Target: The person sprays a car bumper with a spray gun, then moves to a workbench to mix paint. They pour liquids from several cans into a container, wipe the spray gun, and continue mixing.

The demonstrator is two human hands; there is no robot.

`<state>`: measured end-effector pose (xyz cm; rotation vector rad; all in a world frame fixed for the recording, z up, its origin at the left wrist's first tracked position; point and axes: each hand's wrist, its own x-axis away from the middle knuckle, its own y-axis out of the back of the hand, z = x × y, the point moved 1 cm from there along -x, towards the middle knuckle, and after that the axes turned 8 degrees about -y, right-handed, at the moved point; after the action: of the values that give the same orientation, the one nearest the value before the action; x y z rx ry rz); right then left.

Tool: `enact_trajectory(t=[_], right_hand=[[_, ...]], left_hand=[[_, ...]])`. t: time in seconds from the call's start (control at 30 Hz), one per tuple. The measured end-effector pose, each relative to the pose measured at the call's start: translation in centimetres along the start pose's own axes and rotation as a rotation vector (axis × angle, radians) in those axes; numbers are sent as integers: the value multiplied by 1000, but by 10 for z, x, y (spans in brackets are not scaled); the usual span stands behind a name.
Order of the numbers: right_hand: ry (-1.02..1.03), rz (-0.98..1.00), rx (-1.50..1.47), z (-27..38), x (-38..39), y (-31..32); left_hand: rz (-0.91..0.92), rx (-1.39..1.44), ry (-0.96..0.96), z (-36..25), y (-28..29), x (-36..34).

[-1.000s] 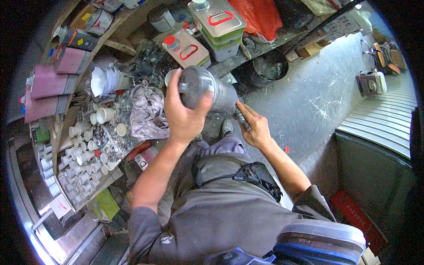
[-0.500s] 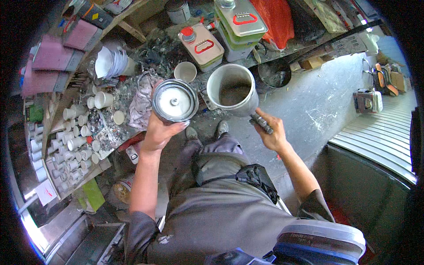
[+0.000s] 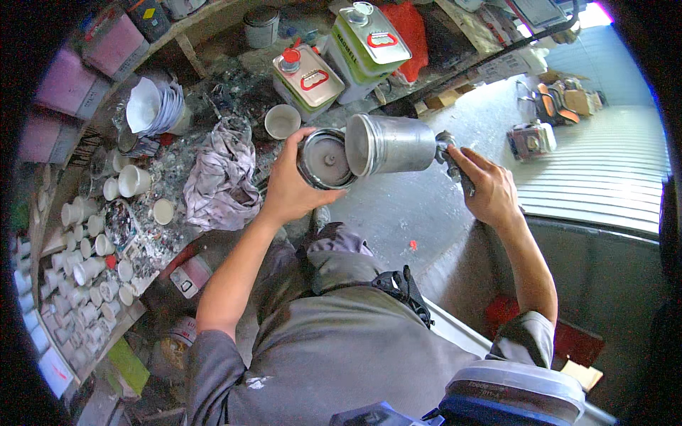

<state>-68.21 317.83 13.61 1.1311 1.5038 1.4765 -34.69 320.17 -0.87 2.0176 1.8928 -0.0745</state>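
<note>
The left hand (image 3: 293, 186) has its grip spread around the rim of a round dark-edged lid (image 3: 327, 160), thumb on the near side and fingers on the far side, with the lid's inner face and small central knob turned up. Just right of it, a grey cylindrical paint cup (image 3: 400, 145) lies tipped on its side in the air, its ringed mouth toward the lid (the two overlap in this view, so I cannot tell whether they touch). The cup's right end meets a metal spray gun (image 3: 450, 156), and the right hand (image 3: 491, 187) has its grip closed around the gun's handle. Left of the lid, a crumpled stained rag (image 3: 224, 174) lies on the paint-spattered table (image 3: 175, 186), and beyond the left hand stands an open white tub (image 3: 283, 122). Farther off are a rectangular tin with a red cap (image 3: 308, 78) and, to its right, a taller green-sided tin (image 3: 371, 44). Many small white cups (image 3: 89, 271) crowd the left end of the table, with a stack of white paper cones (image 3: 145, 108) beyond them. A red plastic bag (image 3: 408, 35) is at the far side.
</note>
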Motion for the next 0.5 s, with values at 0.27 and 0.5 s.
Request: enact_trajectory(t=[0.27, 0.5], right_hand=[[-113, 34, 317, 41, 27, 44], [-52, -175, 443, 55, 50, 46]], left_hand=[[-2, -150, -184, 12, 8, 6], [-39, -167, -306, 13, 9, 15]])
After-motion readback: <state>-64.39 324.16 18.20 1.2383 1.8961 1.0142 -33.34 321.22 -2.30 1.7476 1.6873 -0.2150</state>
